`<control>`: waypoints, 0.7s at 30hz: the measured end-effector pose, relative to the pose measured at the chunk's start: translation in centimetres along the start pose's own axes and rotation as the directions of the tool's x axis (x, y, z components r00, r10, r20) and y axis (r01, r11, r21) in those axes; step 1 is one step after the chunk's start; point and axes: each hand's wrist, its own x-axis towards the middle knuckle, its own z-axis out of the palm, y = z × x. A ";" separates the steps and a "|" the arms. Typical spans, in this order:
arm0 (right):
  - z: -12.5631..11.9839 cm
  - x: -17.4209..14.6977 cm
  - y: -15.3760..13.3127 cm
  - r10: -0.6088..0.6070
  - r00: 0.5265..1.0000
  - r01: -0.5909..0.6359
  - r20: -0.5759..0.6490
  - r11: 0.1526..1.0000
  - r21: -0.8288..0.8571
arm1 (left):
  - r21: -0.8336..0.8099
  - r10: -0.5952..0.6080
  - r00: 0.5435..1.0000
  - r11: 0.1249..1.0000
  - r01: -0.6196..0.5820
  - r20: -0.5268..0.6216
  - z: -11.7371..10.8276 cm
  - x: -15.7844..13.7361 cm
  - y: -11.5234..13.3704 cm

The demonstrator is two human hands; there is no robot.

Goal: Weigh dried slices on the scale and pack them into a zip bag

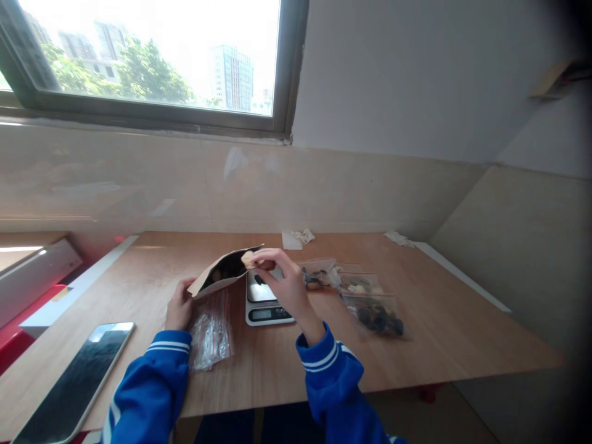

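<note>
My left hand [179,305] grips the near left edge of a brown paper bag [226,284], which is tilted with its mouth open. Dark space and a few rounded pieces show inside it. Pinched in my right hand [289,287] are small light-brown pieces [250,259], held at the bag's right side; they look like dried mushrooms, though the kind is not certain. Under the right hand sits a white digital kitchen scale [271,315], partly covered by the hand and bag, with a small dark piece [259,279] on its plate.
Empty-looking clear zip bags [211,336] lie beside my left wrist. To the right are zip bags with dark round pieces [380,319], pale pieces [361,285] and brown pieces [317,279]. A phone [76,382] lies front left. Crumpled paper [303,236] rests by the wall.
</note>
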 end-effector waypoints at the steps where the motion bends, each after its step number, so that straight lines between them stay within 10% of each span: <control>1: -0.5 -0.6 1.0 0.072 0.993 -0.068 -0.099 0.997 0.037 | 0.005 0.000 1.000 1.000 0.000 -0.003 0.0 0.1 -0.2; 4: -1.7 -3.0 5.3 0.327 0.926 -0.297 -0.189 0.939 0.172 | 0.004 0.008 1.000 1.000 -0.008 -0.023 0.2 0.3 -0.7; 9: -1.7 -5.3 10.9 0.599 0.800 -0.591 0.020 0.783 0.194 | -0.017 0.004 0.999 1.000 -0.005 -0.046 0.2 0.4 -0.4; 21: -2.1 -4.8 11.9 0.393 0.919 -0.356 0.037 0.866 -0.352 | 0.010 0.049 0.999 0.999 -0.049 -0.010 0.3 0.4 -0.9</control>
